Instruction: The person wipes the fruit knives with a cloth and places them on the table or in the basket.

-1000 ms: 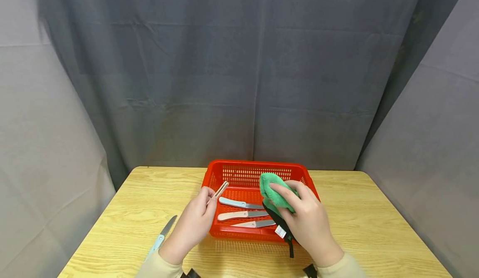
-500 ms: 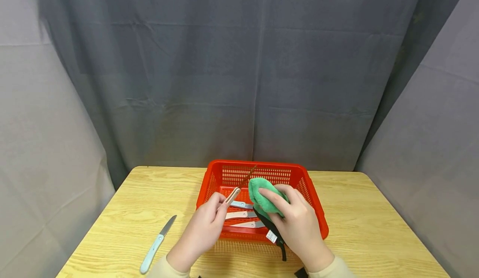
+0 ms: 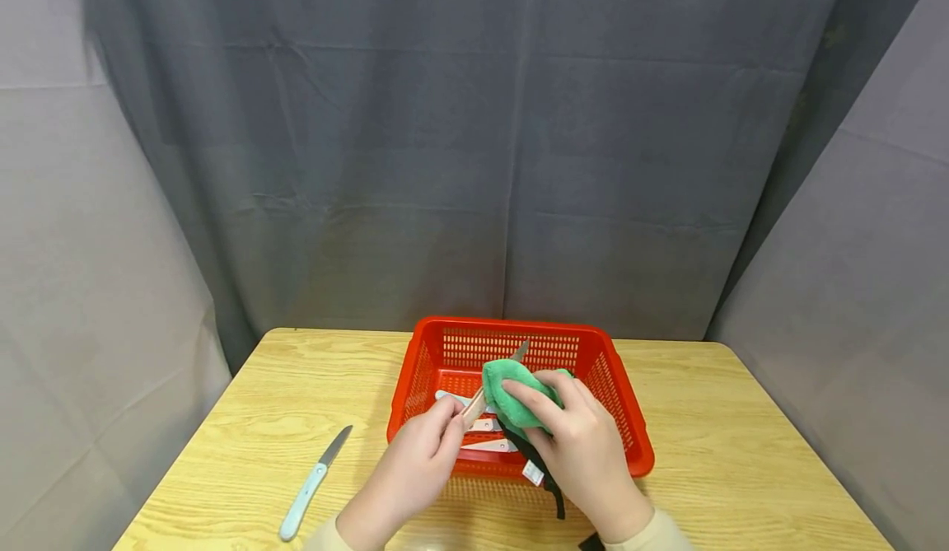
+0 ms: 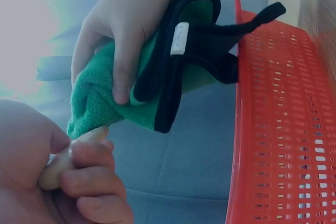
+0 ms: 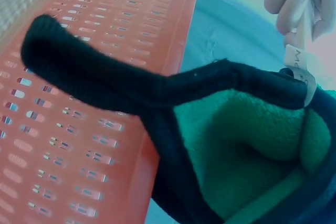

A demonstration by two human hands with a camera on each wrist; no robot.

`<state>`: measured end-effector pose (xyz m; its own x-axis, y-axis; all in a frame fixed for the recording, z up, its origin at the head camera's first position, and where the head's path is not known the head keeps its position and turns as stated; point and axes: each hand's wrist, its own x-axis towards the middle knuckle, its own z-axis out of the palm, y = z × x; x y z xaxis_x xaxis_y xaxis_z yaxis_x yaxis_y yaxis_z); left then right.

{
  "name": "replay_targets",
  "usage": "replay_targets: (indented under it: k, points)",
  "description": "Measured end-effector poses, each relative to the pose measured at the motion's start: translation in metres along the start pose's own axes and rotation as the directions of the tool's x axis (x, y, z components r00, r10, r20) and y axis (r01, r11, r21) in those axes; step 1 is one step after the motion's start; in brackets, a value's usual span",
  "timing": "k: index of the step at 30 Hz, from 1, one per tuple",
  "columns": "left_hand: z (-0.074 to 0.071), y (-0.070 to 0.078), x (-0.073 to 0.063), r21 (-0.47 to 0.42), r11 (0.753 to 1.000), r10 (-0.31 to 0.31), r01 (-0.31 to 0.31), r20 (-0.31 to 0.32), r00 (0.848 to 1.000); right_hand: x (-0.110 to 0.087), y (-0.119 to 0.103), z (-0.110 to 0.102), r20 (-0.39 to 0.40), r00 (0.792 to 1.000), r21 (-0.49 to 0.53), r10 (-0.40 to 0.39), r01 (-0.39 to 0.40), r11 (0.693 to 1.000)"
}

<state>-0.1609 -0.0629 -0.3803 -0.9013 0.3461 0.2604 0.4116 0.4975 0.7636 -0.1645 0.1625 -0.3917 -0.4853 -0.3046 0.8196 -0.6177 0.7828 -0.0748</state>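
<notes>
1. Head view: left hand (image 3: 423, 458) grips a pale-handled knife (image 3: 477, 408), blade tip (image 3: 522, 350) showing beyond the green cloth (image 3: 506, 382).
2. Right hand (image 3: 581, 442) grasps that cloth (black-edged) over part of the blade, just beyond the left hand.
3. Left wrist view: the handle (image 4: 53, 174) lies inside curled fingers (image 4: 94, 181).

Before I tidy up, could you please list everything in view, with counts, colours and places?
Table: one, yellow wood, under the basket.
Basket: one, red, on the table.
Basket knives: three visible, one light-blue handle, two pale, inside the basket.
Table knife: one, light-blue handle, left of the basket.
Held knife: one, beige handle, in the left hand.
Cloth: one, green with black edging and a white label, in the right hand.
Backdrop: one, dark grey, behind the table.
Side drapes: two, pale grey, left and right.
Hands: two, bare, over the basket.
Sleeves: two, cream, bottom edge.
</notes>
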Motion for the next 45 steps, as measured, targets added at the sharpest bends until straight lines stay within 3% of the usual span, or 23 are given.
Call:
replay_targets:
  k: [7,13,21,27,36,45]
  points:
    - [0.004,0.005,-0.006,0.016,0.997,0.071,-0.071,0.003,0.997,-0.001,0.003,-0.003,-0.023,0.999,-0.016,0.044,-0.045,0.999]
    - [0.005,0.007,-0.008,0.024,0.996,0.089,-0.089,-0.002,0.996,0.001,0.010,-0.006,-0.054,0.995,-0.052,0.085,-0.087,0.995]
    - [0.008,0.004,-0.009,0.001,0.997,0.080,-0.080,0.013,0.997,0.003,0.022,-0.008,-0.083,0.989,-0.085,0.121,-0.128,0.988]
    - [0.011,0.004,-0.008,0.008,0.999,0.034,-0.034,-0.031,0.999,0.003,0.024,-0.011,-0.072,0.986,-0.098,0.150,-0.157,0.983]
    - [0.013,-0.003,0.000,-0.027,0.999,-0.025,0.024,-0.069,0.997,0.002,0.009,-0.012,-0.059,0.996,-0.048,0.065,-0.068,0.997]
    - [0.019,-0.006,0.002,-0.094,0.996,-0.009,0.000,-0.098,0.995,-0.001,-0.003,-0.007,-0.041,0.999,-0.052,0.020,-0.022,0.998]
